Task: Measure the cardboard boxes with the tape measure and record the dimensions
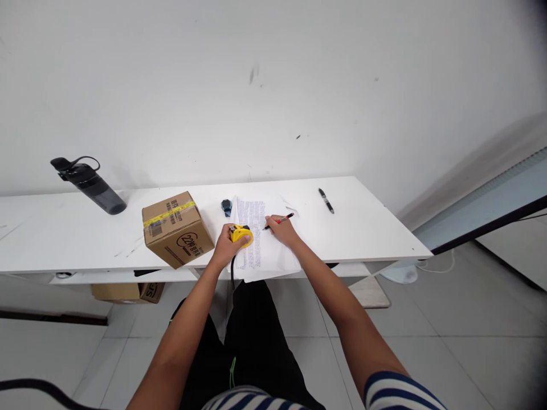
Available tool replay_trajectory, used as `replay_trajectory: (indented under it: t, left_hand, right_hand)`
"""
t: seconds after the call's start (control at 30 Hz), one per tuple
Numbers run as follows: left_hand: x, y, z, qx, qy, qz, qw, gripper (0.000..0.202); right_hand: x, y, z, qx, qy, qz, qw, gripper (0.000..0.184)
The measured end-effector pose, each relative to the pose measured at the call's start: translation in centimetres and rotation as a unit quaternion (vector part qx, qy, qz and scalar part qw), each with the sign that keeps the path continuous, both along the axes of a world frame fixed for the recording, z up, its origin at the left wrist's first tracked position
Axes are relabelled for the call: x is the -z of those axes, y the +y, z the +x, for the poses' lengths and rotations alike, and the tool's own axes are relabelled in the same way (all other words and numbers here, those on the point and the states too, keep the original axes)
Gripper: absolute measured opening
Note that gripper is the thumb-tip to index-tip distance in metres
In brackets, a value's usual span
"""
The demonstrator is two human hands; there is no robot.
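My left hand (226, 246) is closed around a yellow tape measure (243, 234), above the left part of some paper sheets. A black strap hangs below it. My right hand (281, 229) grips a red and black pen (285, 217), its tip pointing left at the sheet. The paper (273, 259) is covered in columns of handwriting on its left half, and its lower edge hangs over the table's front. Left of my left hand sits a taped cardboard box (179, 230), turned at an angle. Whether the pen tip touches the paper I cannot tell.
A dark water bottle (98, 188) stands at the left on the white table (376, 239). A wristwatch (226, 206) lies behind the tape measure. Another pen (326, 200) rests toward the right. Below the table is a second cardboard box (123, 291).
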State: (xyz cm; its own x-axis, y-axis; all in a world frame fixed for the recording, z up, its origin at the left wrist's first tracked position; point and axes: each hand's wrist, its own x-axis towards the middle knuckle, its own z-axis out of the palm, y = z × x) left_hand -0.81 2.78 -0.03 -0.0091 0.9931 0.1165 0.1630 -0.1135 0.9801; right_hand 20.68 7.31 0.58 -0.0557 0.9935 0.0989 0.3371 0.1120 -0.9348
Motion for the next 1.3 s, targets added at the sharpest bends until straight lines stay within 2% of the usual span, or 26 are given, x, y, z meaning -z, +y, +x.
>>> replay_trajectory:
  t: [0.4,0.6,0.77,1.1,1.3]
  left_hand:
    - [-0.49,-0.23,0.03,-0.003,0.01,0.0,1.0,0.05]
    - [-0.36,-0.17,0.13,-0.007,-0.002,-0.009,1.0,0.051]
    - [-0.21,-0.12,0.18,-0.018,0.02,-0.004,1.0,0.052]
    - [-0.25,-0.22,0.21,-0.019,0.028,-0.004,0.999,0.052]
    - [-0.11,-0.23,0.19,-0.017,0.031,-0.004,0.999,0.053]
  right_hand:
    - [0.23,0.12,0.07,0.002,0.001,0.004,1.0,0.038]
    - [0.12,-0.07,0.06,0.03,0.003,0.008,1.0,0.038]
    - [-0.04,-0.13,0.09,0.009,0.001,-0.006,1.0,0.039]
    - [0.0,-0.18,0.1,0.05,0.014,0.009,0.999,0.036]
    - [0.12,-0.1,0.1,0.045,0.02,0.005,0.999,0.034]
